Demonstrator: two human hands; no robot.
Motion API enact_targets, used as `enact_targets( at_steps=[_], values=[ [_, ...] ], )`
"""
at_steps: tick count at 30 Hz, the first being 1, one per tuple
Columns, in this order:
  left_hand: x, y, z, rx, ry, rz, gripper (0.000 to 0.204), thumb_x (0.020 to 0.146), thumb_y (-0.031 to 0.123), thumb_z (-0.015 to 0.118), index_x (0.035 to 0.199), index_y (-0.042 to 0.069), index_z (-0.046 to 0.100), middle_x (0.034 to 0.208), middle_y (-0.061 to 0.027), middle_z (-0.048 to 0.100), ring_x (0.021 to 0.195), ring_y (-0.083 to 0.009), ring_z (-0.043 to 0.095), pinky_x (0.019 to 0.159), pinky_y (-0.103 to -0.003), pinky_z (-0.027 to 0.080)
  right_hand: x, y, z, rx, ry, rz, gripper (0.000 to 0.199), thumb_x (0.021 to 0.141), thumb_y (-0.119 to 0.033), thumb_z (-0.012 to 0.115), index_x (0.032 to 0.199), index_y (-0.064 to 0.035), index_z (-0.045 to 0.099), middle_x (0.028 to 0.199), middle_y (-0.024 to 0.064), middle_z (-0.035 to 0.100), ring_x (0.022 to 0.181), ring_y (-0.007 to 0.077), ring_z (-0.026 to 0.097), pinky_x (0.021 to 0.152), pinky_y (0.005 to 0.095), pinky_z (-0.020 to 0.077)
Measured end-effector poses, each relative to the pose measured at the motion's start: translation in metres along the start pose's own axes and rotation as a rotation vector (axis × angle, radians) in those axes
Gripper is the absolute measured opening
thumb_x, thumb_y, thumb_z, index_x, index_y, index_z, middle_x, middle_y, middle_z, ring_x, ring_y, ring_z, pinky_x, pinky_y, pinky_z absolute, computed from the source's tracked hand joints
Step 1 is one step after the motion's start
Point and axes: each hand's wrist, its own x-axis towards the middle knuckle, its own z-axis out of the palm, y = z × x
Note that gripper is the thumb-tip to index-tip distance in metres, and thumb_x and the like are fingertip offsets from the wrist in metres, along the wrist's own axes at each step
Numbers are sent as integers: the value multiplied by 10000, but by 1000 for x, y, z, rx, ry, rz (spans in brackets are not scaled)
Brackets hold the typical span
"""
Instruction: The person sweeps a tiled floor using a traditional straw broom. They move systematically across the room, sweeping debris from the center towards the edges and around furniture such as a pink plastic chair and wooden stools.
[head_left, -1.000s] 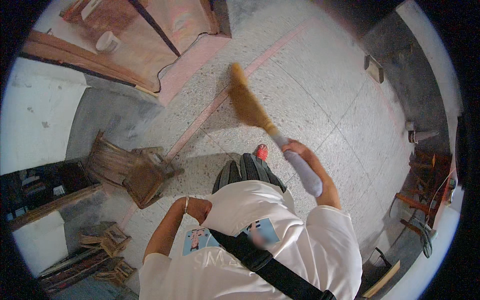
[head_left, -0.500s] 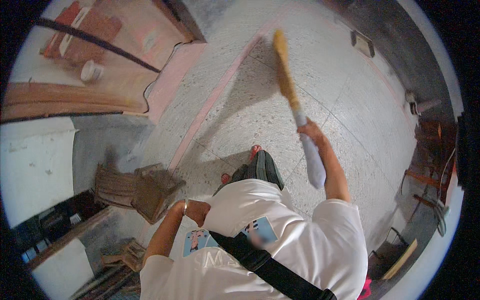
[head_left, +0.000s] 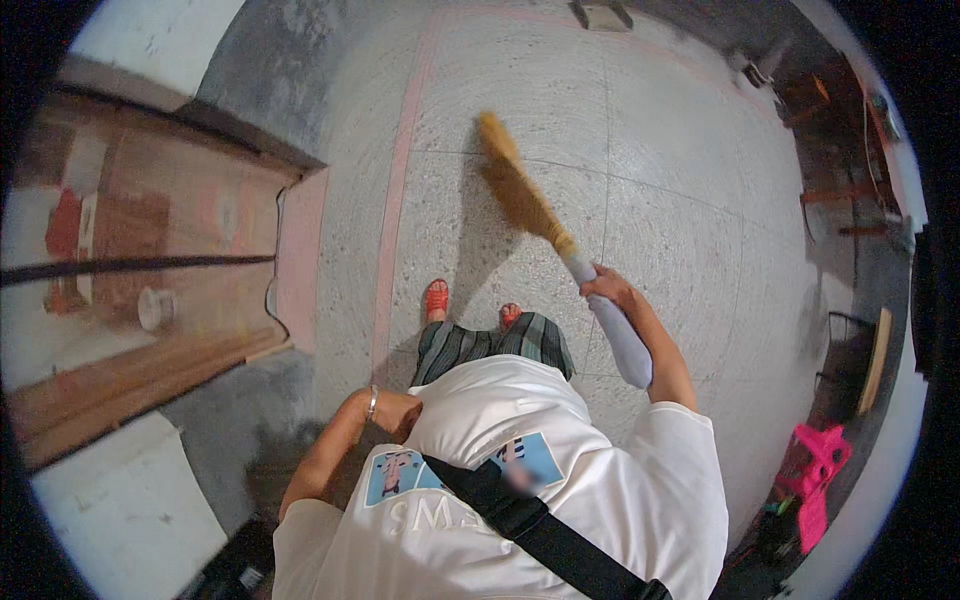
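Observation:
My right hand [head_left: 612, 290] is wrapped round the pale grey handle [head_left: 622, 340] of a broom, near where its straw begins. The yellow straw head [head_left: 522, 195] of the broom points forward and a little left, over the speckled floor, with its shadow beside it. Whether the straw tip touches the floor, I cannot tell. At my waist, my left hand [head_left: 398, 415] is closed and rests against my white shirt [head_left: 490, 400]. Its fingertips are hidden, so what they may hold does not show.
Grey speckled floor [head_left: 680, 200] with a pink stripe spreads ahead. To the left is a doorway with a pink sill [head_left: 302, 250]; a white tub [head_left: 156, 309] stands beyond it. A small tray-like object [head_left: 602, 16] lies far ahead. A bright pink item [head_left: 822, 465] is at right.
My view has turned to the right and the doorway sits lower. The broom head has swung left and nearer to my feet. Both red-shod feet now show; the wooden chair has left the view.

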Motion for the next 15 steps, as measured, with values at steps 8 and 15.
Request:
enact_targets(
  at_steps=[8,15],
  values=[
    [-81,24,-137,165,-18,-312,188,658,201,680,779,59,655,632,-45,627,583,-108,553,549,-274,433,-22,-25,55,544,347,-23,551,593,-85,624,1108,-47,433,756,113,532,563,211,546,501,347,480],
    [4,53,-185,-85,435,-160,369,813,194,588,1149,60,513,985,-55,587,809,-110,560,677,-262,494,-59,-24,127,1106,547,-4,424,656,-79,596,1030,-28,403,654,106,522,469,215,544,412,343,464]
  ],
)
